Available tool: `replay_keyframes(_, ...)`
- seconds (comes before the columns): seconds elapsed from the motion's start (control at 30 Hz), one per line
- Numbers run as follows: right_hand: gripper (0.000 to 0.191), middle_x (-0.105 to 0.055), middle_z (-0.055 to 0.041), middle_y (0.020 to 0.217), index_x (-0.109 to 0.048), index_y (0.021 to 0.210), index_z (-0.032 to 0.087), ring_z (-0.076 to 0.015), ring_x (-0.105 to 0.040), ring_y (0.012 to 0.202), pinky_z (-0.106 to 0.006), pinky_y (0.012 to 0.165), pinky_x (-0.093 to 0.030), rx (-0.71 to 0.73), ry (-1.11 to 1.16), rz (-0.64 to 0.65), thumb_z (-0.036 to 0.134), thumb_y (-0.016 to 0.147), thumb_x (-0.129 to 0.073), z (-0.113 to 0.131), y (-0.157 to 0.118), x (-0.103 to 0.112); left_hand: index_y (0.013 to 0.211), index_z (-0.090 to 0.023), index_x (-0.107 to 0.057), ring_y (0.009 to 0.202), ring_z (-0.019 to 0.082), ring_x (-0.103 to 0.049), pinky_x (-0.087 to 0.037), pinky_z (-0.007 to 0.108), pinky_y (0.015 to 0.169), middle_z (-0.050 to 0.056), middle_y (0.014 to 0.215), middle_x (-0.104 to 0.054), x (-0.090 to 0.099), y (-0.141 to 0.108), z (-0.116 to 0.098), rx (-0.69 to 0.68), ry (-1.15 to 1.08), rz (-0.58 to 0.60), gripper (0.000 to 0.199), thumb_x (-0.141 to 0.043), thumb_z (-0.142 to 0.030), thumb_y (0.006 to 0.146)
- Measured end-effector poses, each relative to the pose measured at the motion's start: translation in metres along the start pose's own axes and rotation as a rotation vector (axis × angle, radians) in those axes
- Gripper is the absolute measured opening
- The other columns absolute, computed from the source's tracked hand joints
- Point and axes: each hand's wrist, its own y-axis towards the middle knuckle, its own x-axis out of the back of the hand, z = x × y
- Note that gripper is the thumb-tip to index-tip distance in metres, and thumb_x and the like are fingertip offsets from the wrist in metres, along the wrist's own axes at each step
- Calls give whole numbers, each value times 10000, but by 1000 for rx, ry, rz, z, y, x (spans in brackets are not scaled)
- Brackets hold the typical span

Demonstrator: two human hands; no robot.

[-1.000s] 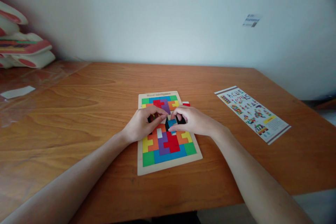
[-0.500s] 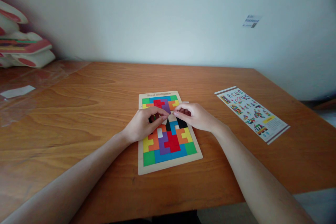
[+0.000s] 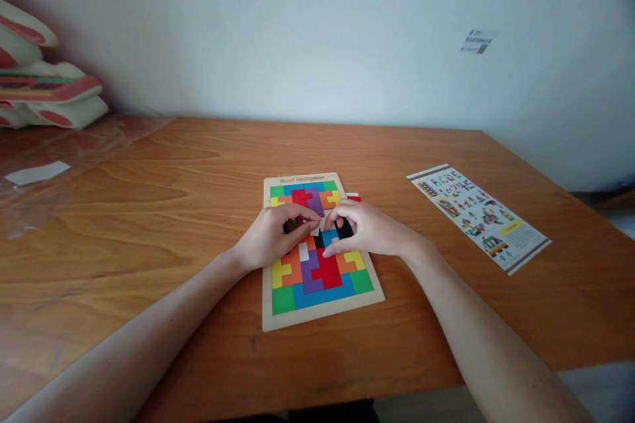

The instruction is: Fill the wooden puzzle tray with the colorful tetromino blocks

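A wooden puzzle board (image 3: 322,314) with brightly coloured block pieces lies flat on the table. Over its left middle is my left hand (image 3: 270,232), thumb and index fingertip pinched on a small white puzzle piece (image 3: 315,231), partly hidden by the fingers. My right hand (image 3: 372,228) hovers over the right side of the board with thumb and fingers apart, holding nothing. Between the hands show black pieces and a blue piece (image 3: 328,238). Nearer to me sits a red piece (image 3: 327,271). Another white piece (image 3: 303,252) lies left of the purple one.
A printed pattern sheet (image 3: 481,218) lies on the right of the wooden table (image 3: 218,152). Red and white pieces (image 3: 353,197) peek out beyond the board's right edge. Clear plastic wrap (image 3: 84,145), a white paper strip (image 3: 37,173) and a red-white object (image 3: 49,92) are at left.
My right hand has opened: its thumb has moved down and away from the fingers, off the spot by my left fingertips. The left hand keeps its pinch, nearly still.
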Motion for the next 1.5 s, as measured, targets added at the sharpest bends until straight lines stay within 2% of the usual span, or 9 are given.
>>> replay_keyframes(0.4,404,-510,20,780,-665,926,186,-114,-437,649,-254,595,-352,-65,-12,-56,480,691,-812,-3,4,-4,954,-190,-716,777,139,-662,-503,228,704,20,909,-748,0,-1,2,-6,0,-7,209,-579,-343,915)
replay_keyframes(0.73,379,-505,25,749,-658,952,184,-111,-419,621,-250,558,-328,-82,-9,-85,463,728,-783,-4,5,-6,1010,-213,-719,753,130,-661,-508,221,669,10,948,-752,0,-1,4,3,10,7,234,-578,-374,916)
replay_keyframes(0.9,367,-531,24,749,-657,1004,192,-109,-434,617,-246,554,-325,-97,20,-108,422,744,-774,-3,5,-7,950,-213,-729,797,138,-676,-524,229,741,11,922,-752,0,-1,1,-17,30,7,205,-613,-372,892)
replay_keyframes(1.07,352,-517,37,708,-655,974,184,-103,-438,603,-245,553,-322,-87,26,-141,417,742,-782,-9,6,-9,922,-199,-727,760,137,-660,-523,227,695,25,883,-742,0,0,0,-34,47,-20,198,-621,-361,882)
replay_keyframes(1.27,364,-491,42,671,-659,951,180,-101,-442,586,-245,536,-316,-75,18,-155,470,758,-763,-11,7,-10,929,-199,-726,710,123,-639,-505,217,651,20,872,-738,0,-1,1,6,36,-18,210,-612,-369,884)
replay_keyframes(1.37,358,-542,21,689,-662,959,176,-109,-466,597,-252,548,-342,-74,51,-150,506,823,-685,-9,6,-8,931,-201,-729,692,121,-634,-500,219,643,16,862,-742,0,-2,1,20,40,-20,230,-610,-392,884)
replay_keyframes(1.5,357,-643,-25,815,-682,955,178,-125,-521,678,-262,608,-400,-38,131,-173,513,905,-569,-6,5,-2,932,-210,-733,685,115,-627,-498,221,661,8,866,-746,0,-2,0,20,49,-27,219,-621,-390,883)
